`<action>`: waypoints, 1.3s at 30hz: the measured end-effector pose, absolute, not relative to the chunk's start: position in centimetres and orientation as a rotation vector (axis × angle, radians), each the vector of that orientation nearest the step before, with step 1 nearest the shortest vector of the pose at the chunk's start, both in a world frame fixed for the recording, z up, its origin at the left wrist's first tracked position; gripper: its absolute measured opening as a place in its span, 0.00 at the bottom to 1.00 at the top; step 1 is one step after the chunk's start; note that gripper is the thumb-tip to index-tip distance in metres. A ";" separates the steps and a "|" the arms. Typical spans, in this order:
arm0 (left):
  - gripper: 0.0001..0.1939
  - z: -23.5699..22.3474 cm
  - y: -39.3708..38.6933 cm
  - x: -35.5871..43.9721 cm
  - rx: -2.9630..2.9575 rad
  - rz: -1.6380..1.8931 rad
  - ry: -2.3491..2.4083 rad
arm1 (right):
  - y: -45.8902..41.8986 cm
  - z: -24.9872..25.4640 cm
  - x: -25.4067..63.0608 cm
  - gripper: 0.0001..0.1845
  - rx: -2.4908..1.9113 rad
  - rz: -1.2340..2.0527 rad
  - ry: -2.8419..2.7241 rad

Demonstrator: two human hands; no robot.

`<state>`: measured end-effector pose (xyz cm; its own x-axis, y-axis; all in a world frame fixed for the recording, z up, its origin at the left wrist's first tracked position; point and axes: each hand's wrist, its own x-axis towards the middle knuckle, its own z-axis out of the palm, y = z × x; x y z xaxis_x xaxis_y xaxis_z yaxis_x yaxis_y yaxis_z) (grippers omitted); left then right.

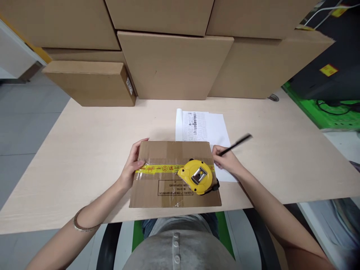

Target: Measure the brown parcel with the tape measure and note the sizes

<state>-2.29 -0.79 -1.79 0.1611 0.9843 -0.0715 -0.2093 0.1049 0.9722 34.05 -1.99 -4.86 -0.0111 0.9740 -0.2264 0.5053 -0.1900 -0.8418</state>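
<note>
Worktop: a pale, smooth surface (84, 161) is spreading around both hands, with cardboard boxes (174, 67) standing beyond the fingertips.
Left fingers: they (139, 164) are curving partly closed at the carton's left edge, thumb pressing on top, the others reaching along the side toward the far corner.
Right fingers: they (218, 150) are pinching a dark pen (239, 141) closely, just beside the carton's right edge and over the papers.
Carton: it (152, 191) is lying flat between the two hands, yellow printed tape (165, 168) running across from near the left thumb.
Tape measure: it (198, 177) is resting on the carton, nearer the right fingers.
Papers: white sheets (218, 127) are lying partly beneath or behind the carton, extending past the right fingers.
Handling: the carton is looking stiff, its taped top probably slick; opposite sides are offering the best hold. The tape measure is seeming compact, hard and loose enough to slide if the carton tilts.
</note>
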 end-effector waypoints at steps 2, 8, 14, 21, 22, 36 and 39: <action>0.34 -1.9 -0.8 -2.3 1.069 1.147 0.978 | -2.0 -4.1 34.8 0.29 -1.872 1.011 -1.523; 0.35 -2.9 -0.8 -2.6 1.131 1.169 0.914 | -0.8 -2.8 36.3 0.30 -2.264 0.550 -1.620; 0.25 -2.3 -0.5 -3.3 1.307 1.149 0.877 | -1.7 -0.1 34.2 0.21 -2.294 0.200 -1.620; 0.18 -2.4 0.1 -4.6 1.392 1.005 0.880 | -7.7 5.2 27.9 0.32 -1.497 -0.003 -2.164; 0.18 -2.4 0.2 -4.8 1.400 0.974 0.883 | -8.2 5.5 27.3 0.31 -1.471 0.019 -2.207; 0.35 -3.4 0.7 -5.0 1.228 0.941 0.668 | -2.5 8.3 17.8 0.25 -0.937 0.608 -2.442; 0.35 -3.6 1.0 -5.5 1.306 0.933 0.654 | -2.0 8.1 16.7 0.27 -0.882 0.520 -2.535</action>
<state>-5.49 0.96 -3.59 0.4975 0.8618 0.0988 -0.2010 0.0037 0.9796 16.69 -2.04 8.08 -0.7185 0.6491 0.2499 0.4982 0.7310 -0.4664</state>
